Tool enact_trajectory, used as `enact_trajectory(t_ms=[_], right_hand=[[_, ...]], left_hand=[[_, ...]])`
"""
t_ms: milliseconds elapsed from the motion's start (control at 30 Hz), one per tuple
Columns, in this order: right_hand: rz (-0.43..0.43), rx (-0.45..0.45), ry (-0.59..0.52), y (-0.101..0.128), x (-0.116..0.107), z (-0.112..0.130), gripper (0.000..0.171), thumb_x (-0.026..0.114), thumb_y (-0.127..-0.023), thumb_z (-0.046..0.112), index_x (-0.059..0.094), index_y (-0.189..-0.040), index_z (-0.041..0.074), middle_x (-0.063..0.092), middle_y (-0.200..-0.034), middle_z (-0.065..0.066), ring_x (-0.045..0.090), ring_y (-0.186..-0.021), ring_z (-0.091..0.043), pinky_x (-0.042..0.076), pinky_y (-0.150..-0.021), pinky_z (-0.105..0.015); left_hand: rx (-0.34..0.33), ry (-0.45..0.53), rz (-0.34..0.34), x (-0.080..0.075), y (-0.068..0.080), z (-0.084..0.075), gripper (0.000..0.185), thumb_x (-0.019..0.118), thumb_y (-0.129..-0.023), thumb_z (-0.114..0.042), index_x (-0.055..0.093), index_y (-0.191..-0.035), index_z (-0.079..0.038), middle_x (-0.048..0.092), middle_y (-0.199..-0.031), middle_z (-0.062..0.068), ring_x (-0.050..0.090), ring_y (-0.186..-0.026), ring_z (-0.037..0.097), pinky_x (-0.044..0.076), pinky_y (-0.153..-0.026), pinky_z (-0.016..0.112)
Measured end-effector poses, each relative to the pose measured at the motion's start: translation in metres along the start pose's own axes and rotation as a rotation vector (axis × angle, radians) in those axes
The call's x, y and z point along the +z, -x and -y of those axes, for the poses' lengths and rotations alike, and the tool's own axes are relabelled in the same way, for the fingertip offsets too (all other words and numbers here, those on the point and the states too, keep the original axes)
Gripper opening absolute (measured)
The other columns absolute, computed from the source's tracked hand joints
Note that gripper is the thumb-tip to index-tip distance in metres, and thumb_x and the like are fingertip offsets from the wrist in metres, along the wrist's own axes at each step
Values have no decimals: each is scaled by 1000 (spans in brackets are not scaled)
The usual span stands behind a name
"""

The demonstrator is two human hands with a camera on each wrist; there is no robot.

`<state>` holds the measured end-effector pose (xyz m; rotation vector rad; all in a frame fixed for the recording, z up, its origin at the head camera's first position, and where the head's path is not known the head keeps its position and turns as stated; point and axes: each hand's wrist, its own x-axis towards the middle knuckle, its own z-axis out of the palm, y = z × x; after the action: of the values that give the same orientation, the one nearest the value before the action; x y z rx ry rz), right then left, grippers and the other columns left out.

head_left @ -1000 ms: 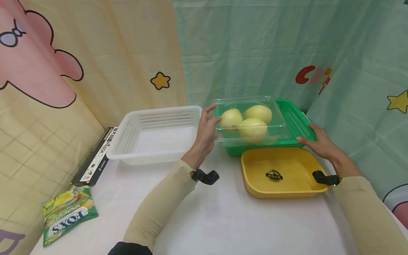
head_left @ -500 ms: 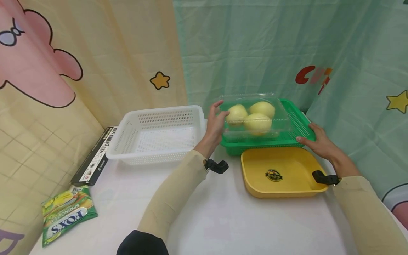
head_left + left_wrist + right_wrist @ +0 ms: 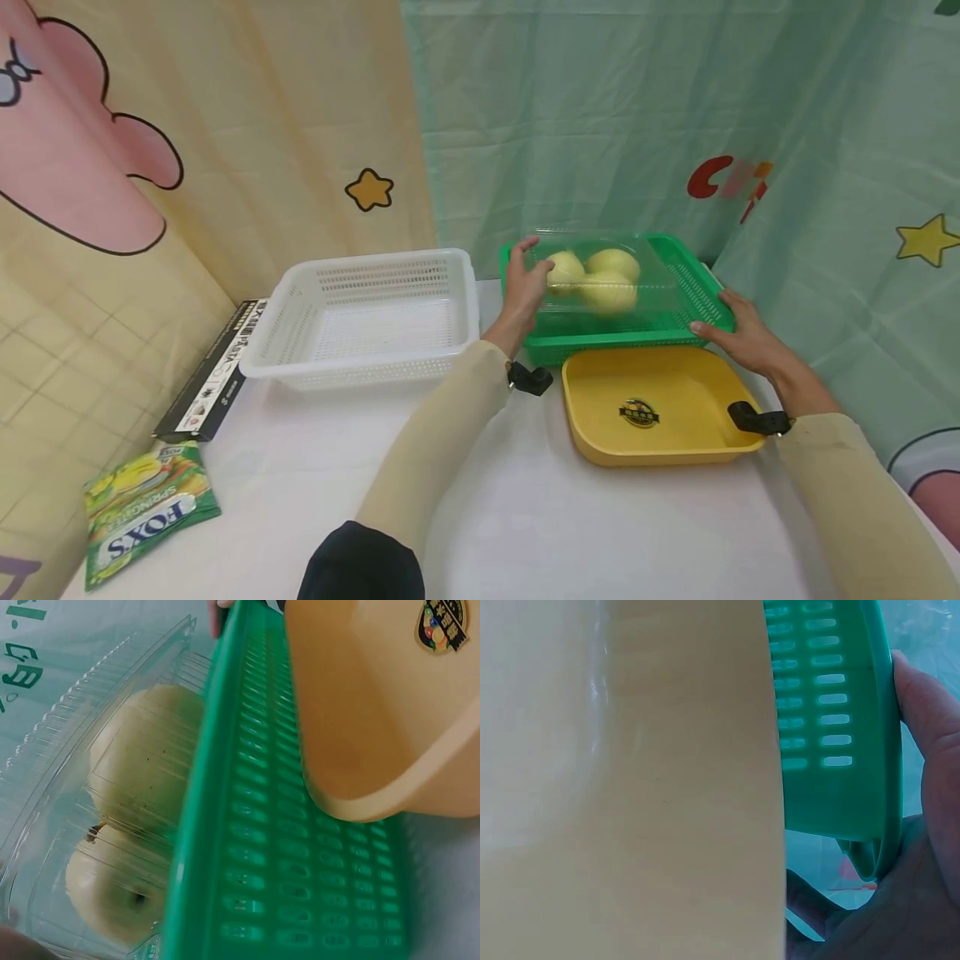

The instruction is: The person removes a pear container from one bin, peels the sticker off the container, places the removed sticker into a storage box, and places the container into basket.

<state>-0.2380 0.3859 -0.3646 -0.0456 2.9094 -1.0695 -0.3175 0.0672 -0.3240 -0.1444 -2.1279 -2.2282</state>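
A clear plastic clamshell box holds several round, pale yellow fruits, which look like pears. My left hand grips the box at its left end, thumb and fingers spread along the side. The box sits low within the green basket; in the left wrist view the fruits show behind the basket's near rim. At the basket's right front corner my right hand holds the rim, with the thumb on the inner side and the fingers outside, partly hidden by a yellow tray in the right wrist view.
The yellow tray stands right in front of the green basket. Left of it is a white basket. A black pasta box and a green Fox's candy bag lie at far left. Curtains rise close behind.
My left hand has carried the clear box of fruits rightward and down into the green basket. The right hand stays on the basket's corner. The head view has shifted slightly.
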Motion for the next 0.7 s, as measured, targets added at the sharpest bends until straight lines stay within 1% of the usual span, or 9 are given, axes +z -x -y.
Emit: enact_trajectory(t_ms=[100, 167, 267, 400, 433, 500, 567, 633, 700], right_hand=[[-1, -1, -3, -1, 0, 0, 90, 44, -96, 44, -13, -147, -3, -18, -151, -34, -1, -137, -57, 12, -104, -72], [-2, 2, 3, -2, 0, -2, 90, 44, -96, 45, -13, -147, -3, -19, -151, -33, -2, -137, -57, 12, -104, -72], [-2, 3, 9, -3, 1, -4, 90, 44, -96, 45, -13, -147, -2, -19, -151, -32, -2, -138, -56, 12, -104, -72], [-2, 6, 11, -3, 1, -5, 91, 44, -96, 46, -14, -148, -2, -20, -151, -32, -3, -138, -56, 12, -104, -73], [-1, 5, 8, -2, 1, -5, 91, 44, -96, 46, -14, -148, -2, -20, -151, -31, -3, -138, -56, 12, -103, -73], [-1, 6, 4, -2, 1, -4, 91, 44, -95, 47, -13, -148, -1, -20, -152, -31, -3, -138, -56, 12, -103, -73], [2, 9, 1, -2, 1, -4, 92, 44, -95, 47, -14, -148, -1, -21, -152, -31, -4, -138, -56, 11, -103, -73], [2, 10, -1, -1, 2, -4, 92, 44, -95, 47, -14, -148, -1, -21, -152, -31, -4, -138, -56, 11, -103, -73], [3, 17, 1, 0, 2, -3, 92, 45, -95, 48, -14, -148, 0, -21, -152, -30, -3, -138, -56, 11, -103, -73]], left_hand=[[7, -29, -11, 1, -3, 5, 45, 52, -92, -14, 43, -135, -25, 34, -150, -1, 37, -71, 15, 36, -65, 26], [10, -51, -23, 2, -4, 8, 46, 52, -91, -14, 44, -135, -24, 35, -149, 1, 40, -81, 14, 38, -72, 27], [17, -82, -29, 3, -5, 13, 47, 53, -90, -13, 45, -135, -23, 35, -148, 5, 40, -78, 15, 38, -69, 27], [26, -133, -20, 5, -5, 18, 47, 54, -89, -14, 46, -135, -23, 35, -148, 7, 35, -63, 16, 36, -58, 26], [23, -151, -18, 6, -5, 18, 47, 54, -90, -15, 46, -135, -24, 35, -147, 7, 35, -67, 14, 36, -58, 25], [24, -164, -8, 7, -4, 20, 47, 54, -90, -15, 45, -135, -23, 34, -148, 6, 34, -64, 16, 35, -55, 26], [24, -174, -1, 8, -4, 21, 47, 54, -90, -15, 45, -135, -24, 34, -148, 6, 35, -67, 17, 35, -55, 26], [24, -185, -1, 9, -3, 21, 46, 53, -90, -15, 46, -135, -24, 35, -148, 5, 38, -75, 18, 36, -58, 26], [27, -196, -4, 11, -3, 22, 46, 54, -90, -15, 46, -134, -24, 36, -148, 6, 43, -85, 21, 40, -66, 28]])
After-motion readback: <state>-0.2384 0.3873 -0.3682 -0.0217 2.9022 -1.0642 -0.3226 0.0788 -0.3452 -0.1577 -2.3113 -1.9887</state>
